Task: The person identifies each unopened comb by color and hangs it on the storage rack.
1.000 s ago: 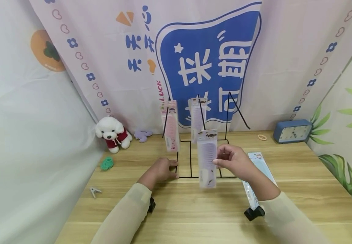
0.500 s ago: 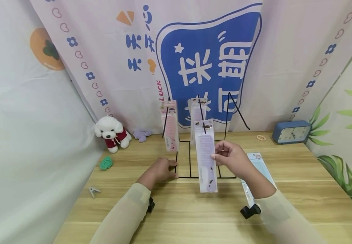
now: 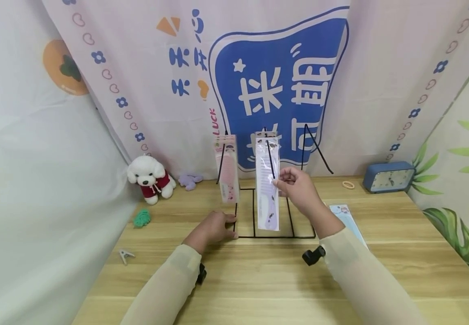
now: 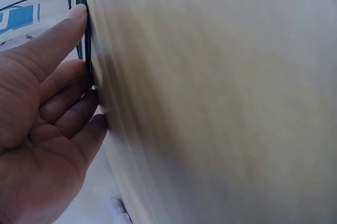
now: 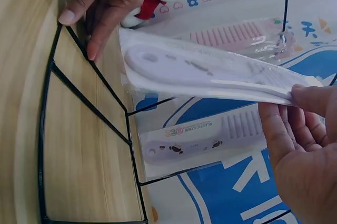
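Observation:
A packaged lilac comb (image 3: 268,194) is pinched at its right edge by my right hand (image 3: 301,192). Its top overlaps the middle prong of a black wire rack (image 3: 283,237); whether the prong passes through the hole cannot be told. Behind it hangs another packaged lilac comb (image 5: 200,142), seen in the right wrist view. Packaged pink combs (image 3: 228,174) hang from the left prong, while the right prong (image 3: 319,149) holds nothing. My left hand (image 3: 213,225) rests at the rack's front left corner, thumb (image 5: 73,11) and fingers touching the base wires.
A blue package (image 3: 350,221) lies right of the rack, partly behind my right arm. Around the table are a blue clock (image 3: 390,177), a hair tie (image 3: 348,185), a plush dog (image 3: 150,178), a purple toy (image 3: 190,180), a green coil (image 3: 142,218) and a grey clip (image 3: 126,256).
My right hand has carried the lilac comb package back and up, from in front of the middle prong to overlapping it. The left hand has stayed at the rack's corner.

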`<state>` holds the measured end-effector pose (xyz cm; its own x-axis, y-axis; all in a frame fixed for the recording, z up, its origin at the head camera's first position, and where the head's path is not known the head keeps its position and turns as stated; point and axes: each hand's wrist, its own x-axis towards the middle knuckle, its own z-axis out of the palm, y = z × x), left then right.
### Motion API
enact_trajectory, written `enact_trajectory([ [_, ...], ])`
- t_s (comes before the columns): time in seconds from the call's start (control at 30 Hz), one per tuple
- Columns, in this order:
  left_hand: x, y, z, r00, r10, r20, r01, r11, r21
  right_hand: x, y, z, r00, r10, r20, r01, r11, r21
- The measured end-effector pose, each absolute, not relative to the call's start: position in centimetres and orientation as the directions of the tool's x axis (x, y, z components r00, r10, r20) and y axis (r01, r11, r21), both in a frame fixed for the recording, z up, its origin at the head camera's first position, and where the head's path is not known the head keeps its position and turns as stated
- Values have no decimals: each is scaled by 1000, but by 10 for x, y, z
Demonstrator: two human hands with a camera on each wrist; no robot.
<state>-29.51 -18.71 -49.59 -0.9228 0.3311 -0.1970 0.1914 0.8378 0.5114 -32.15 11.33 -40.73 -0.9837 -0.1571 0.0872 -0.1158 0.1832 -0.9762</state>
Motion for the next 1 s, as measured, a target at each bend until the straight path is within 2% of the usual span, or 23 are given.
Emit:
enact_trajectory([
  [0.23, -295, -186, -494, -923, 337, -187, 203, 837, 509, -341, 108, -410, -983, -124, 137, -157, 171, -973],
  [0.43, -296, -186, -496, -920, 343, -190, 211, 842, 497, -349, 109, -415, -972, -102, 212, -233, 296, -926],
  [0.77, -297, -187, -493, -922, 338, -188, 205, 839, 503, -368, 102, -416, -966, -95, 238, -256, 432, -865],
  [1.0, -296, -188, -495, -922, 336, -195, 203, 845, 495, -375, 99, -415, -972, -79, 221, -231, 480, -846],
])
